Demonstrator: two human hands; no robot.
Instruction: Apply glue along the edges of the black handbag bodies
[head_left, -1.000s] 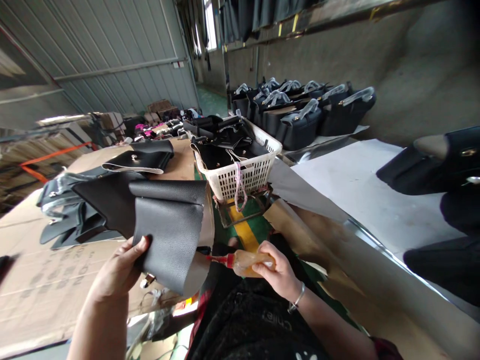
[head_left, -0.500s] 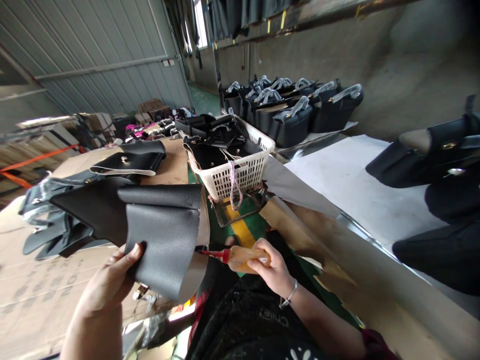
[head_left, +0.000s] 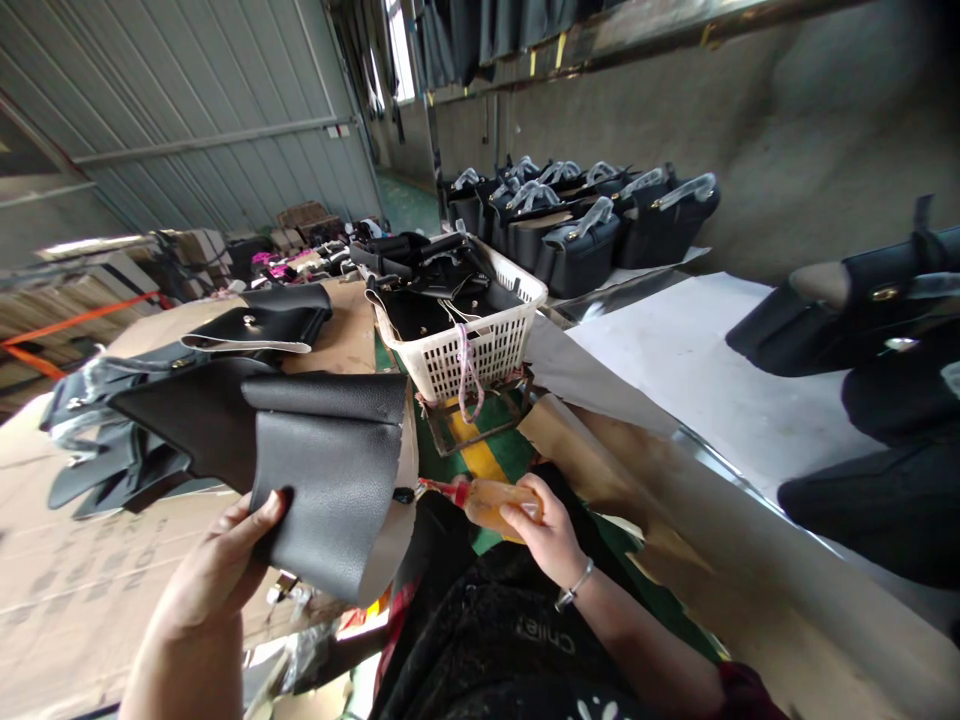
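My left hand (head_left: 232,555) grips the lower left edge of a black leather bag piece (head_left: 326,490), thumb on top and fingers underneath. Its pale lining shows along the right edge, where there is a small dark spot. My right hand (head_left: 547,530) is wrapped round a squeeze bottle (head_left: 495,505) of amber liquid, probably glue, with a red cap and nozzle. The nozzle points left, its tip just right of the dark spot on the lining. Beneath and left of the piece lie further black leather parts (head_left: 187,420) with plastic-wrapped handles.
Ahead stands a white plastic basket (head_left: 480,350) full of black leather parts, a cord loop hanging from its front. Finished-looking black bags (head_left: 581,250) line the wall at right. More bags (head_left: 885,310) sit on the white-covered table (head_left: 660,350). Cardboard (head_left: 90,560) covers the left table.
The bottle has drawn back slightly to the right, its nozzle coming away from the lining edge. The leather piece stays nearly where it was in my left hand.
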